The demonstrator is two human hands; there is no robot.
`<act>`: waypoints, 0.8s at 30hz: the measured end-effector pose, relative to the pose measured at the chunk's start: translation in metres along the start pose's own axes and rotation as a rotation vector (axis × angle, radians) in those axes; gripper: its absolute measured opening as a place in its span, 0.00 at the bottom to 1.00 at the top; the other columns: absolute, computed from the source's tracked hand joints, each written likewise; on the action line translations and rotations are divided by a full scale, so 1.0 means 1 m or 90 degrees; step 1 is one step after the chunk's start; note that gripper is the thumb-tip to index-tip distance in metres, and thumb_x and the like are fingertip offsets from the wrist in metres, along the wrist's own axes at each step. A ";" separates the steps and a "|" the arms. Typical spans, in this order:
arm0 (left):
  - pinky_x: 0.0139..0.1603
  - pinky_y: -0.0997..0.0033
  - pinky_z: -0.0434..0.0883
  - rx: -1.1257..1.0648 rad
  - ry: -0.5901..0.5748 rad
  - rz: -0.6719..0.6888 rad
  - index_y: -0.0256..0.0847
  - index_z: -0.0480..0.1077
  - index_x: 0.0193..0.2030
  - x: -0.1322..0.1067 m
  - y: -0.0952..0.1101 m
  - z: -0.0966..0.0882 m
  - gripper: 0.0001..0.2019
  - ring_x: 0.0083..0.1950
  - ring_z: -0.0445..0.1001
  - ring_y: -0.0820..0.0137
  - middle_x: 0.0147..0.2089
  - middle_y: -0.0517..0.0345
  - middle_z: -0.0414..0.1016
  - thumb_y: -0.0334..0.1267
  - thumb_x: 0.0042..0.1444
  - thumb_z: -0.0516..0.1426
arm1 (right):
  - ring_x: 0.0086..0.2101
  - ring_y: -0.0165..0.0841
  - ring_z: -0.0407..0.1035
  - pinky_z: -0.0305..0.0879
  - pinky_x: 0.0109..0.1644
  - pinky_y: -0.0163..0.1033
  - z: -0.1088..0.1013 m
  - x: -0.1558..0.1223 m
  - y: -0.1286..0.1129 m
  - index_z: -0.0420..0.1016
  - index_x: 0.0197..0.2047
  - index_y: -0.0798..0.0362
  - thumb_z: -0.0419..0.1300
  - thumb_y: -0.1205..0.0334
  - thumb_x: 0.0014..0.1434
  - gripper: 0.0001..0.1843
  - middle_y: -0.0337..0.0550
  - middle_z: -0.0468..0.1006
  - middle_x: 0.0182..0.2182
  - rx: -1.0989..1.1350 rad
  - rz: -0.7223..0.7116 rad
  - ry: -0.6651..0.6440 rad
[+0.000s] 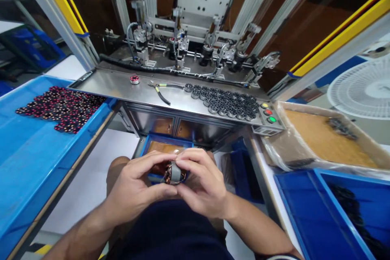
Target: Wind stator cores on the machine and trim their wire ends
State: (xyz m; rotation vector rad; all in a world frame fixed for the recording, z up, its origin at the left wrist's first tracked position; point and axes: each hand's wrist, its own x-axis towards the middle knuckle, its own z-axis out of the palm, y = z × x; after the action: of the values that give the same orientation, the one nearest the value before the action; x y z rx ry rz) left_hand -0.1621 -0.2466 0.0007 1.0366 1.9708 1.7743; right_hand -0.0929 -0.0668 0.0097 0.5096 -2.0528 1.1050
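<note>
Between my two hands, above my lap, is a motor stator [176,172] with a grey metal ring and copper windings at its ends. My left hand [138,178] grips it from the left, thumb below and fingers above. From the other side my right hand [202,180] pinches it the same way, fingertips close to those of the left. Parts of the windings are hidden behind my fingers. Ahead on the steel worktop [112,86] lie pliers [160,90] with black and yellow handles, a single red-wound stator [134,79] and a cluster of dark stator cores [225,101].
A blue tray [27,154] on the left holds many wound stators [68,107]. Behind the worktop stands a winding machine [207,53]. A button box [268,118], a plastic-lined carton [329,134], blue bins [304,207] and a white fan [362,87] are on the right.
</note>
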 end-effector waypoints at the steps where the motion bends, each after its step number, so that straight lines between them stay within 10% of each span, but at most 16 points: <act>1: 0.50 0.77 0.72 0.005 0.004 0.010 0.57 0.71 0.56 0.001 0.000 0.000 0.24 0.50 0.76 0.69 0.50 0.61 0.78 0.39 0.51 0.67 | 0.43 0.39 0.73 0.75 0.45 0.47 -0.002 0.001 0.000 0.68 0.56 0.52 0.65 0.70 0.55 0.25 0.51 0.76 0.42 -0.003 -0.002 -0.013; 10: 0.55 0.64 0.72 0.030 0.042 0.029 0.52 0.72 0.57 -0.005 -0.002 -0.001 0.25 0.54 0.73 0.63 0.52 0.54 0.76 0.31 0.52 0.66 | 0.32 0.32 0.71 0.71 0.36 0.40 -0.020 0.009 -0.001 0.74 0.41 0.55 0.64 0.70 0.59 0.06 0.45 0.76 0.31 0.034 -0.010 -0.083; 16: 0.53 0.74 0.75 -0.120 0.043 -0.052 0.51 0.73 0.55 -0.004 -0.001 0.005 0.23 0.53 0.77 0.67 0.54 0.57 0.77 0.29 0.53 0.65 | 0.28 0.28 0.66 0.65 0.33 0.35 -0.025 0.015 -0.009 0.71 0.33 0.56 0.60 0.70 0.61 0.05 0.41 0.73 0.27 0.106 0.156 -0.147; 24: 0.57 0.68 0.74 0.030 0.106 0.106 0.48 0.73 0.53 -0.003 -0.001 0.009 0.24 0.57 0.74 0.64 0.53 0.54 0.77 0.24 0.50 0.65 | 0.27 0.27 0.66 0.65 0.32 0.34 -0.039 0.010 -0.004 0.71 0.32 0.55 0.59 0.65 0.63 0.07 0.39 0.72 0.26 0.126 0.277 -0.213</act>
State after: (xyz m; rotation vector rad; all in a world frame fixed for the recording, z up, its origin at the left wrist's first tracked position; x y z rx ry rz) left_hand -0.1546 -0.2422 -0.0024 1.1303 2.0864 1.9687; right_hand -0.0807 -0.0368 0.0332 0.3694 -2.4322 1.5773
